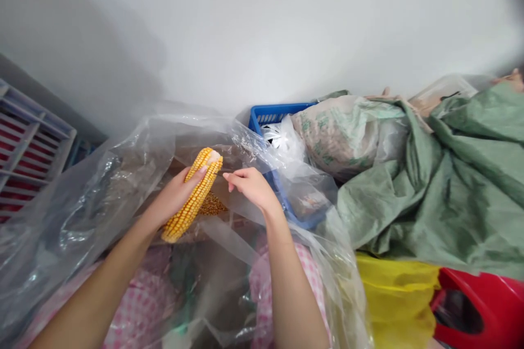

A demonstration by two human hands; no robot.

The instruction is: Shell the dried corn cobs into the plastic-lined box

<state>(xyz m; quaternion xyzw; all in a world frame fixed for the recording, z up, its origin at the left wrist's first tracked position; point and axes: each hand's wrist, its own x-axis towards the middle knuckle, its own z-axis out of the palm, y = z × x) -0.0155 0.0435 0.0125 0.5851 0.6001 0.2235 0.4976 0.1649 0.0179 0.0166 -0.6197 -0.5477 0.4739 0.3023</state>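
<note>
My left hand (180,192) is wrapped round an ear of corn (195,196), thumb on its side. The cob is held tilted, its upper end leaning right. Rows of yellow kernels cover it, and pale bare cob shows at the top. My right hand (250,184) is closed in a pinch just right of the cob's upper end. A thin dark sliver, like a slim pick, shows between its fingertips and the kernels; its exact kind is unclear. Loose corn kernels (212,204) lie below, inside a large clear plastic bag (123,174) spread around my arms.
A blue plastic basket (262,115) with white plastic bags stands behind on the right. Beside it are a stuffed printed sack (344,133) and a green tarp (450,185). Yellow (397,300) and red bags (491,305) lie at lower right. A slatted crate (33,142) stands left.
</note>
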